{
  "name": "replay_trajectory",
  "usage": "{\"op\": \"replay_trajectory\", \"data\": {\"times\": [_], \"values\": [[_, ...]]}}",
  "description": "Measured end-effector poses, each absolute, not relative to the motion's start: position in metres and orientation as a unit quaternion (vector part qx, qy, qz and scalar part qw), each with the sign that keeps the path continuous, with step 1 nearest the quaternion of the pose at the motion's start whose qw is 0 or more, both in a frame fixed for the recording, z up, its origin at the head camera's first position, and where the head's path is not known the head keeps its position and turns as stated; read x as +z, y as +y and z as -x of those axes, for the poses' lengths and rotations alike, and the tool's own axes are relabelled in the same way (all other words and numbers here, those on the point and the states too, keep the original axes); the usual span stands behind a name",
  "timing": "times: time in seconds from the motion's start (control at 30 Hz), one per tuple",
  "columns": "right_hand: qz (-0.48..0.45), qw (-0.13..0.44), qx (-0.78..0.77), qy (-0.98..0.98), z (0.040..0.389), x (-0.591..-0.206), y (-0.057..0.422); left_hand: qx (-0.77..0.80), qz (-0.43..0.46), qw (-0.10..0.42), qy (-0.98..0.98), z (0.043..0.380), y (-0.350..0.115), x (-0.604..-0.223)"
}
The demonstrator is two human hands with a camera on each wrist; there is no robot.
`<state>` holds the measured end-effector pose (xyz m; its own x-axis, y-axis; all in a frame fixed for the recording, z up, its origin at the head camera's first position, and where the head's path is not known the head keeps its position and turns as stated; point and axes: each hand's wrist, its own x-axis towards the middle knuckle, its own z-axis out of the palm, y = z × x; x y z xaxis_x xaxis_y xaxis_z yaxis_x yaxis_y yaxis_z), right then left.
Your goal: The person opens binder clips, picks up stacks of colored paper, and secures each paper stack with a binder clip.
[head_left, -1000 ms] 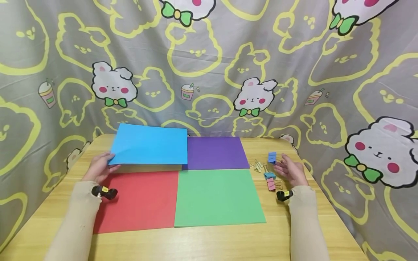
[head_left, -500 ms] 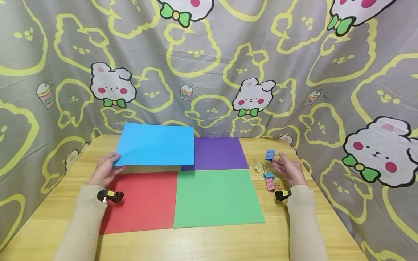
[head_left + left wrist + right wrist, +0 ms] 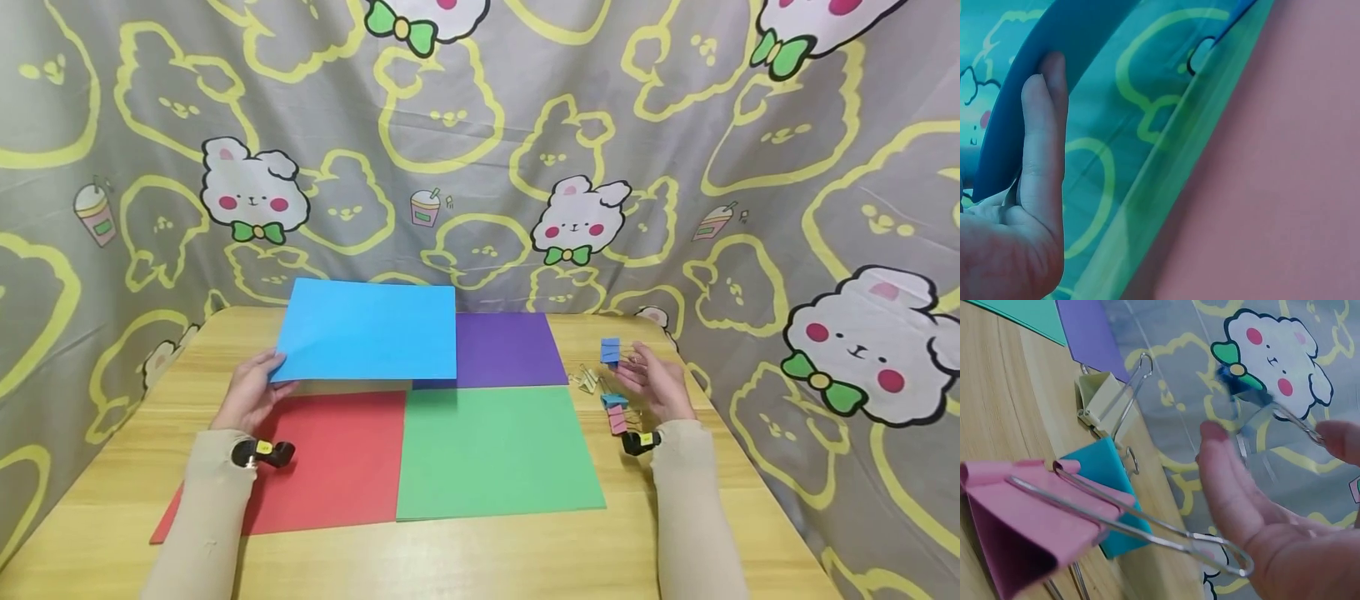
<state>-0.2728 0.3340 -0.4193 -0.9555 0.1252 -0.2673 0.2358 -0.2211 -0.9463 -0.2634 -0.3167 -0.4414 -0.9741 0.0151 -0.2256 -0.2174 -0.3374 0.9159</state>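
My left hand (image 3: 255, 390) pinches the near left corner of a blue sheet of paper (image 3: 367, 332), thumb on top and fingers beneath. The sheet is raised above the table and overlaps part of a purple sheet (image 3: 512, 350) in the head view. At the right, my right hand (image 3: 658, 383) holds a blue binder clip (image 3: 610, 349) by its wire handles, up off the table. That clip looks blurred in the right wrist view. Just below it lie a cream binder clip (image 3: 1107, 403), a teal binder clip (image 3: 1107, 469) and a pink binder clip (image 3: 1054, 509).
A red sheet (image 3: 337, 462) lies at the front left, its left part crossed by my left forearm. Beside it is a green sheet (image 3: 498, 454), edged by the purple one behind. A patterned curtain (image 3: 480, 150) hangs along the back and sides of the wooden table (image 3: 450, 558).
My left hand has carried the blue sheet to the right, over more of the purple sheet. My right hand has shifted slightly left and up with the blue binder clip.
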Motion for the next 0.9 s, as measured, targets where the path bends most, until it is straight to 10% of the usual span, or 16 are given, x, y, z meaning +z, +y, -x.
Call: {"op": "replay_trajectory", "data": {"times": [0.9], "values": [[-0.097,0.024,-0.764,0.637,0.279,-0.408,0.3,0.809,0.062,0.07,0.581,0.264,-0.298,-0.436]]}}
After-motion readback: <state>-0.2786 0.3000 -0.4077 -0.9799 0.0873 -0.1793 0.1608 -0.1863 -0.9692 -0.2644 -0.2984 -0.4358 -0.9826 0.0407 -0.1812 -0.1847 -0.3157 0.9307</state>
